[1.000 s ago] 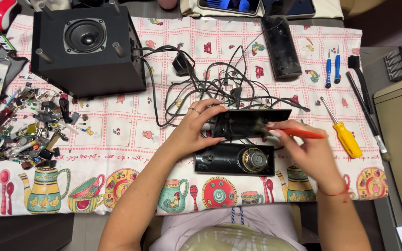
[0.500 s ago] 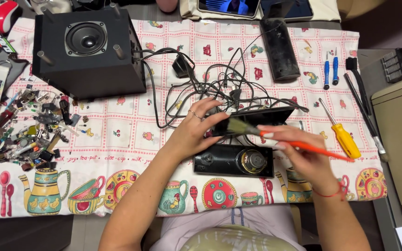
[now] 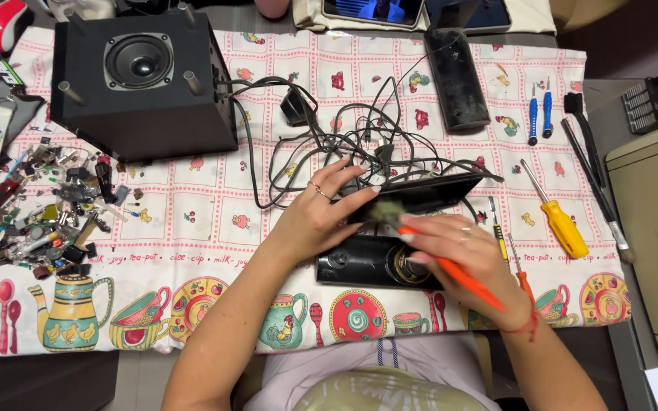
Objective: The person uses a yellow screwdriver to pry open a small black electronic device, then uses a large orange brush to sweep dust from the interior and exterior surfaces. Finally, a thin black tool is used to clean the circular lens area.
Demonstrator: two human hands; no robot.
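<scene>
Pinched in my right hand (image 3: 458,255), the orange-handled brush (image 3: 451,270) had its bristles on the black speaker shell (image 3: 428,194), which my left hand (image 3: 321,213) clasped tilted near the middle of the desk, on a teapot-print cloth (image 3: 192,221). Left lay a heap of small parts (image 3: 47,205).

Bare forearms, finger rings, red wrist string (image 3: 528,326)

Right hand (image 3: 458,251) brushes black casing (image 3: 428,192) with orange-handled brush (image 3: 451,270).
</scene>
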